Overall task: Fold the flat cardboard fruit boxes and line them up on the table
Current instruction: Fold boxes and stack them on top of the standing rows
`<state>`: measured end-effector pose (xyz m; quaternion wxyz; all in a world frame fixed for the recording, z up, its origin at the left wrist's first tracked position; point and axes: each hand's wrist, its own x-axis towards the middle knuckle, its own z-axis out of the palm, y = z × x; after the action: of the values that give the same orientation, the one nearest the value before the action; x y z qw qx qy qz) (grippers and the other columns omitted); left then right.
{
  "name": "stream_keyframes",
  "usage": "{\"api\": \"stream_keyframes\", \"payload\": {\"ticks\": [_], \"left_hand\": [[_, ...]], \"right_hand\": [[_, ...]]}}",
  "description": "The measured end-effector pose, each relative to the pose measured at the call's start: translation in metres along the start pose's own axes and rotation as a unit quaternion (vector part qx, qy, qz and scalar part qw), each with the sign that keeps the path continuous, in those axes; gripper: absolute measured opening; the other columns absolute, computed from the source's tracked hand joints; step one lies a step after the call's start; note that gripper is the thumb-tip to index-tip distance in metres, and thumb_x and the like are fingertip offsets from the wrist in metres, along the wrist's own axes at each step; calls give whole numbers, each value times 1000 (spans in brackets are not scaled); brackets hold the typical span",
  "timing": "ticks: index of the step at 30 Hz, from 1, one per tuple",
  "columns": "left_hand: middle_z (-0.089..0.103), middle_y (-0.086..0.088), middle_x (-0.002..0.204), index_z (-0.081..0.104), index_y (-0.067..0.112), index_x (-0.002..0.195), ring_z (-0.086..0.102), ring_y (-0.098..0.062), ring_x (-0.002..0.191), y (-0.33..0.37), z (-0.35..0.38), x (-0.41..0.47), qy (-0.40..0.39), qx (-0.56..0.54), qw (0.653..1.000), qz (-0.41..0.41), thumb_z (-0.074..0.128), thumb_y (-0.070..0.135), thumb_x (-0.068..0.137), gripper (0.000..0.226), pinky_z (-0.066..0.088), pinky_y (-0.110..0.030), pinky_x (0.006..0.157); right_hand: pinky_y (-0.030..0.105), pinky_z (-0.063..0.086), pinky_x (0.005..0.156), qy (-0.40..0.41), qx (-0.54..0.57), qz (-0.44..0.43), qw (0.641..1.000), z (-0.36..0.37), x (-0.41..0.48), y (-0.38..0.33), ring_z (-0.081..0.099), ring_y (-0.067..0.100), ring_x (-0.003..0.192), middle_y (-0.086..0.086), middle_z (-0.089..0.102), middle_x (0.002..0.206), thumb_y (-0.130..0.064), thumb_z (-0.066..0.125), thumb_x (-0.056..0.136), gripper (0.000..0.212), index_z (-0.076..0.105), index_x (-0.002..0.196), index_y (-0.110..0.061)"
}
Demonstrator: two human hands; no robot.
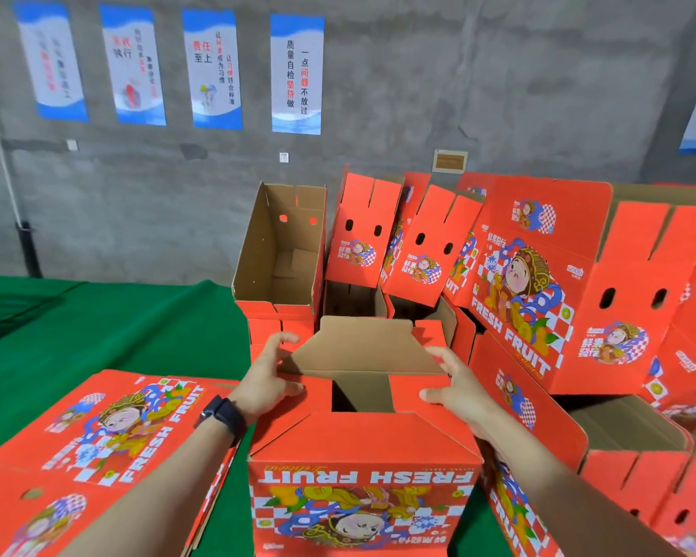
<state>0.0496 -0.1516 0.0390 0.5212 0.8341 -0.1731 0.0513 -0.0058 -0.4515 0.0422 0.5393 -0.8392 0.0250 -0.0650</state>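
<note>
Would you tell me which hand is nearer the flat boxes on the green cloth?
Left. The left hand grips the half-folded box beside the flat boxes; the right hand grips its opposite side, farther off.

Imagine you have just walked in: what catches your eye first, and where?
The bright red half-folded box in the centre foreground comes first, with the left hand and right hand holding its top flaps. Behind and to the right, folded boxes stand in a jumbled heap; flat boxes lie at the left on the green table. Four posters hang on the grey wall behind.
</note>
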Motion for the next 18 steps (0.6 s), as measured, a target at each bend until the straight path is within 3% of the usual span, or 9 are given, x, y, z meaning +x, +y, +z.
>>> {"api": "stream_keyframes", "payload": {"ticks": [3,5,7,8,10,11,13,15,18], "left_hand": [[66,4,74,66,19,74,60,-11,72,0,2,2,3,-6,1000,-11,60,-23,71,43,47,-16,63],[70,3,77,71,19,63,64,-13,75,1,2,1,2,-37,998,-50,56,-22,76,45,49,-12,60],[69,5,84,73,18,58,62,-13,79,4,2,3,9,-75,993,-88,49,-17,79,47,48,-11,59],[67,5,88,74,16,58,61,-13,82,8,2,3,4,-94,990,-102,51,-10,77,40,48,-13,63],[61,6,88,71,12,64,57,-16,82,15,0,2,-42,-106,986,-118,65,16,65,8,43,-19,68],[60,6,85,67,13,70,55,-16,81,15,-1,3,-81,-76,988,-109,72,29,62,19,40,-21,68],[61,4,91,59,19,85,55,-16,86,15,1,4,-127,63,987,-73,82,41,67,37,41,-25,72],[60,-1,110,55,23,107,55,-19,101,16,7,5,-114,190,974,-45,85,39,66,53,45,-31,88],[52,-6,129,44,25,136,49,-24,119,16,15,8,-83,274,957,-45,83,46,65,84,42,-35,102]], "right_hand": [[19,43,73,15,-13,-13,1000,-1,-1,-1,52,16,112,-4,55,117,14,60,80,48,63,94,-32],[17,38,81,4,42,7,999,-2,-3,-3,48,15,113,-4,55,122,11,50,82,41,72,90,-22],[25,28,95,-24,105,34,994,-4,-7,-7,39,14,121,-1,49,133,-15,54,80,30,74,103,-12],[29,24,98,-39,110,41,992,-7,-7,-6,36,14,125,-2,46,137,-30,62,74,42,71,111,-12],[31,23,102,-62,43,27,997,-7,-9,-7,32,13,132,-5,40,142,-39,71,76,45,67,118,-21],[30,23,103,-68,-16,10,998,-6,-8,-7,33,11,131,-7,38,143,-34,71,82,38,65,119,-27],[28,29,103,-86,-113,-4,990,-4,-4,-5,35,9,127,-8,37,141,-29,72,83,47,56,127,-34],[31,34,105,-85,-173,-2,981,-1,0,-3,38,14,127,-4,36,138,-30,74,81,62,47,136,-34],[32,35,106,-68,-242,-6,968,4,5,-4,40,19,128,0,38,134,-35,75,79,72,40,142,-30]]}}
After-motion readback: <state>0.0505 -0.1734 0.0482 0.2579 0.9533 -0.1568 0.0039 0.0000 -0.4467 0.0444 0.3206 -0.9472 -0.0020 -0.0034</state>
